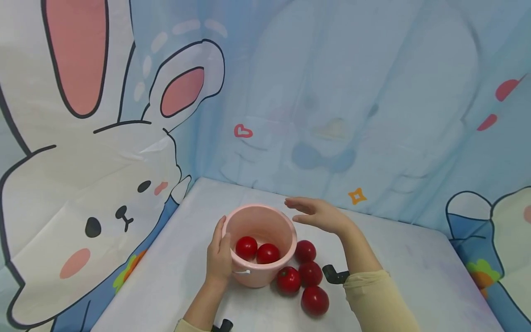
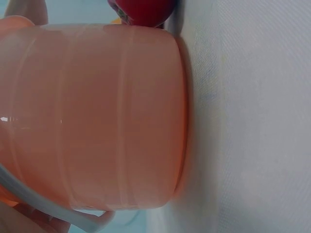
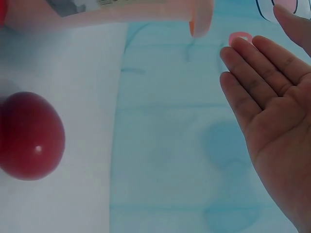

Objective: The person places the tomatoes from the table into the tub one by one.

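On the white table (image 1: 419,272), the pink bucket (image 1: 259,277) stands upright with two red fruits (image 1: 246,248) inside. It appears to be thin, stiff plastic: light, smooth, probably prone to sliding when pushed. Sound holding points are the rim or opposite walls; the pale handle (image 2: 41,198) hangs down against the side. The fruits look firm and glossy, likely slippery and liable to bruise; a grasp round the widest part is advised.

Position: the bucket lies between the hands. The left hand (image 1: 220,258) holds its left side, fingers and thumb spread about the wall and rim. The right hand (image 1: 317,216) is raised near the right of the rim, fingers straight, thumb apart, palm bare. Four loose fruits (image 1: 315,301) lie grouped right of the bucket, below and nearer than that hand; whether the closest touches the wall cannot be determined.
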`<state>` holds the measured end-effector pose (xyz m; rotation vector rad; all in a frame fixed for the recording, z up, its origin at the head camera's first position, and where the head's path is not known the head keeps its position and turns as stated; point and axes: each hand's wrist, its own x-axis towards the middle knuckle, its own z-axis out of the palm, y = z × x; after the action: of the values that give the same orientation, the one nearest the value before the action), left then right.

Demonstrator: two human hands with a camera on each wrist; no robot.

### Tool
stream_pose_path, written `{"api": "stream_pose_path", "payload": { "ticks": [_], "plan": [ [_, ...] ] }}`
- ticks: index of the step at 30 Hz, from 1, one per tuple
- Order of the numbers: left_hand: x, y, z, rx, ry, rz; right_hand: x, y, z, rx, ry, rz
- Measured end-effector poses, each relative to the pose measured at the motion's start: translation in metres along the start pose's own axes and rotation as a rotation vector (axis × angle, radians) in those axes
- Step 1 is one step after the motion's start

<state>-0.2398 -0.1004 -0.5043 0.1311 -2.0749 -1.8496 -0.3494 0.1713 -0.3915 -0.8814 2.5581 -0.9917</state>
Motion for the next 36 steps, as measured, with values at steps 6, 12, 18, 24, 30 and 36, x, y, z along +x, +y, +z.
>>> {"api": "stream_pose_path", "payload": {
  "ticks": [6, 12, 18, 24, 30, 36],
  "plan": [
    [0.001, -0.001, 0.000, 0.005, 0.007, 0.016, -0.006, 0.009, 0.004, 0.048, 0.043, 0.001],
    [0.001, 0.000, 0.000, -0.002, 0.003, 0.014, -0.010, 0.026, 0.012, 0.088, 0.101, 0.025],
    [0.001, 0.001, 0.000, -0.009, 0.000, 0.009, -0.013, 0.049, 0.023, 0.105, 0.150, 0.076],
    [0.001, 0.002, 0.000, -0.020, -0.001, 0.008, -0.017, 0.070, 0.033, 0.129, 0.172, 0.124],
    [0.001, 0.002, 0.000, -0.016, -0.002, 0.022, -0.017, 0.089, 0.045, 0.147, 0.169, 0.206],
    [0.001, 0.002, 0.000, -0.017, -0.005, 0.017, -0.019, 0.101, 0.056, 0.174, 0.152, 0.241]
  ]
}}
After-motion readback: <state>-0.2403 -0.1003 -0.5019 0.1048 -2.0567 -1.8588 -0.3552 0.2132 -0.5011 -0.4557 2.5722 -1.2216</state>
